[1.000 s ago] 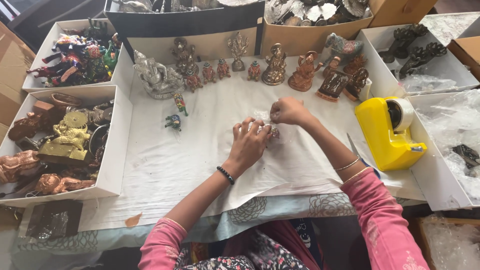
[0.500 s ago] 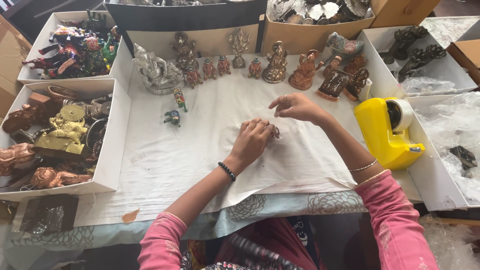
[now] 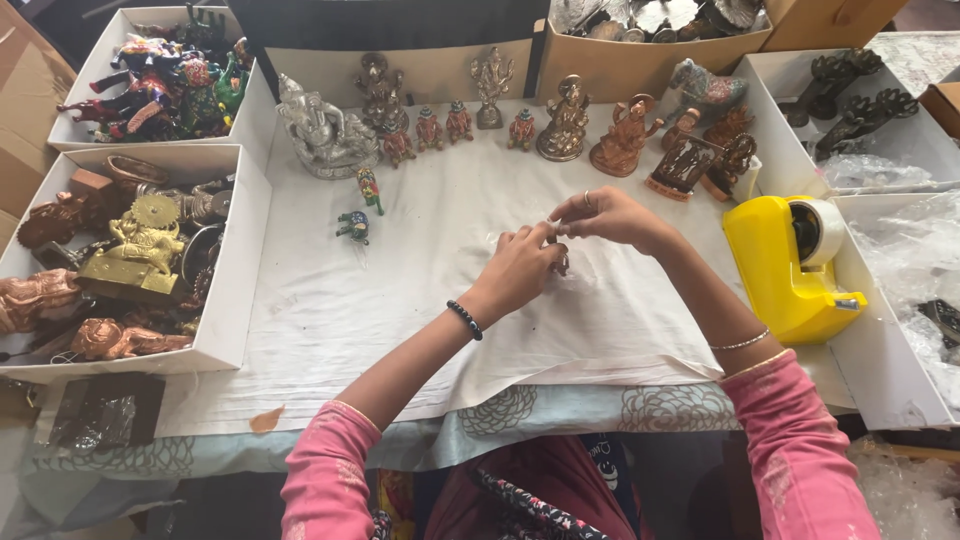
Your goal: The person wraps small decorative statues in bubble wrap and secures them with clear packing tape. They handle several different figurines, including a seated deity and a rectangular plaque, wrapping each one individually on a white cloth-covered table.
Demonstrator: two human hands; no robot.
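My left hand [image 3: 522,268] and right hand [image 3: 608,215] meet mid-worktop, fingers pinched on a small clear-wrapped piece [image 3: 556,240] above the white cloth [image 3: 420,300]. Figurines [image 3: 565,120] line the far edge, a yellow tape dispenser [image 3: 785,265] stands right; bare cloth lies nearer me.

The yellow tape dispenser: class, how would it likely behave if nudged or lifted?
The yellow tape dispenser looks chunky with a broad flat base, so it would probably slide, not tip. It likely feels heavy for its size. Its tape roll sits in a cradle.

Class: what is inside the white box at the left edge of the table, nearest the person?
The white box holds piled metal figurines: a gold one on top, copper ones beside it. Whatever lies beneath the pile is covered.
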